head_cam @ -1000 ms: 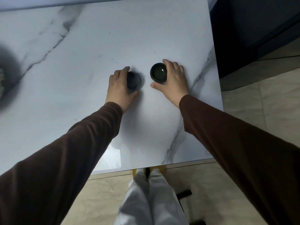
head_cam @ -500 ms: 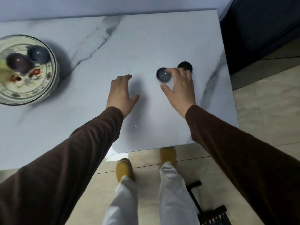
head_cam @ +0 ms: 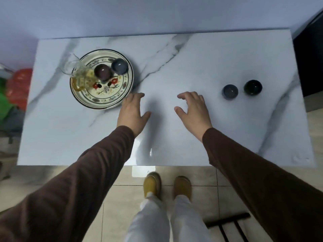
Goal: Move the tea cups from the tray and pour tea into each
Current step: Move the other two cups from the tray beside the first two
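Note:
A round patterned tray [head_cam: 104,102] sits at the left of the marble table [head_cam: 174,67]. On it stand a purple-brown cup [head_cam: 102,72], a blue-grey cup [head_cam: 119,65] and a glass teapot [head_cam: 78,74] with pale tea. Two more cups stand on the table at the right, side by side: a blue-grey one [head_cam: 230,91] and a dark green one [head_cam: 252,87]. My left hand [head_cam: 132,112] hovers open just right of the tray's rim. My right hand [head_cam: 192,110] is open, fingers spread, left of the two cups and apart from them.
The table's near edge runs just above my yellow shoes [head_cam: 152,184]. Red and green bags [head_cam: 15,88] lie off the table's left end. A dark cabinet [head_cam: 311,49] stands past the right end, and a black rack [head_cam: 230,227] lies on the floor tiles.
Both hands have let go of the two cups at the right and moved left toward the tray. The view has pulled back and shifted left, bringing the whole tray into sight.

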The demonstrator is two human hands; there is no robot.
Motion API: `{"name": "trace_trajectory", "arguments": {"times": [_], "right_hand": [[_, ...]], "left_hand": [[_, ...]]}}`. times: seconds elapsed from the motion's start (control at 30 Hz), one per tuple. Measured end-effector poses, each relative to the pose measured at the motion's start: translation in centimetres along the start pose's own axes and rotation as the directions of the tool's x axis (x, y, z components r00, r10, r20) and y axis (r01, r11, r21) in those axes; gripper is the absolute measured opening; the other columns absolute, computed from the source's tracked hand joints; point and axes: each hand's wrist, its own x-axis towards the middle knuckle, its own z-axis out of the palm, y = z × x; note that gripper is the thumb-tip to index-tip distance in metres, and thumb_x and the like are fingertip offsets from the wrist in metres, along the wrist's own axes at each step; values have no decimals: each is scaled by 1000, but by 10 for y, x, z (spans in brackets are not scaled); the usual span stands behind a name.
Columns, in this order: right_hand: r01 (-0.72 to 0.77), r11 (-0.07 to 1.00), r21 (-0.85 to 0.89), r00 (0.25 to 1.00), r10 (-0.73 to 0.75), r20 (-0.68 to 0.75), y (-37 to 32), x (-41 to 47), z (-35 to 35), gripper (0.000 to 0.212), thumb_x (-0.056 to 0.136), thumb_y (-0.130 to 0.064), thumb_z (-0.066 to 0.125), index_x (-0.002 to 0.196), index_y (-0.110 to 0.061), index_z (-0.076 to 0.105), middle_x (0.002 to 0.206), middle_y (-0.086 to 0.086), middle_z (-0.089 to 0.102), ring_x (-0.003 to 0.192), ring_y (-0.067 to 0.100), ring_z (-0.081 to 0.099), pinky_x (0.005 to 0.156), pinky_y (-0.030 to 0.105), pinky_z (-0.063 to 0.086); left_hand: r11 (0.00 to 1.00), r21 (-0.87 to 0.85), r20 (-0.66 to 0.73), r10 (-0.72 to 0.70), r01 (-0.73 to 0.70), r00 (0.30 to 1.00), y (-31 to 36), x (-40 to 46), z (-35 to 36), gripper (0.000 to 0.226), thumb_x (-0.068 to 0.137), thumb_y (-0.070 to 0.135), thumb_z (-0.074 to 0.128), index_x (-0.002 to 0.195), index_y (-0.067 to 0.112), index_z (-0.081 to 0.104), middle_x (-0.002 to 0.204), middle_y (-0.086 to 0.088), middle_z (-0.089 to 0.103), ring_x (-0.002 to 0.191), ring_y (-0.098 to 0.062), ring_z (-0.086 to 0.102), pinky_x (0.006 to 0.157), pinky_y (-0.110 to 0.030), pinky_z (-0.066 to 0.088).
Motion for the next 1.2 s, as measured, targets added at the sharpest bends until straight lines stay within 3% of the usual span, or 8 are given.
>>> {"name": "trace_trajectory", "arguments": {"times": [0.3,0.67,0.83,1.2], "right_hand": [[57,998,36,998,-56,-6,-96,68,67,37,89,-32,64,123,-17,56,119,0,58,109,21,50,94,37,45],[82,996,-31,997,-83,-5,-128,142,119,50,86,-36,68,130,-18,51,127,3,54,116,22,49,98,38,45],[129,990,-62,992,-130,-1,-126,175,135,60,82,-35,73,135,-18,50,131,4,52,119,23,45,99,32,41],[298,931,-211,948,-264,176,-122,220,147,81,75,-43,77,145,-18,43,136,3,50,120,27,42,101,34,39]], "left_hand": [[967,-202,-138,-185,155,973,-88,38,-43,73,83,21,69,146,9,35,146,-14,39,138,-29,32,116,-33,25],[791,-475,-126,-495,386,859,-134,91,-20,89,82,35,73,152,10,24,158,-14,24,148,-28,19,121,-40,20],[808,-469,-207,-492,355,846,-135,108,-7,87,83,35,71,152,11,24,156,-13,28,146,-27,21,116,-28,14],[827,-429,-328,-519,365,790,-122,129,4,77,87,30,67,149,5,28,151,-13,38,138,-31,30,114,-30,18]]}}
